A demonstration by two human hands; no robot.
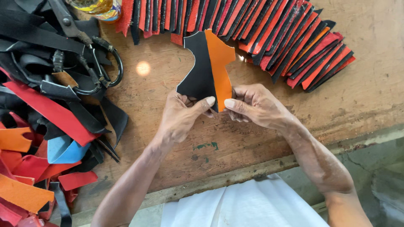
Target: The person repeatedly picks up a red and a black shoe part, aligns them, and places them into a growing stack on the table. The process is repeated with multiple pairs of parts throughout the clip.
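Both of my hands pinch the lower end of a cut leather piece held upright over the wooden table [168, 88]. The piece has a black half [198, 71] on the left and an orange half [219, 63] on the right, joined down the middle. My left hand [183, 115] grips the black side with its thumb on top. My right hand [254, 105] grips the orange side, thumb tip almost touching the left thumb.
A long overlapped row of red, orange and black leather pieces [269, 29] lies along the far edge. A heap of leather scraps [46, 126] covers the left side, with large black scissors [90, 50] on it. A glass jar [99, 7] stands at the top left.
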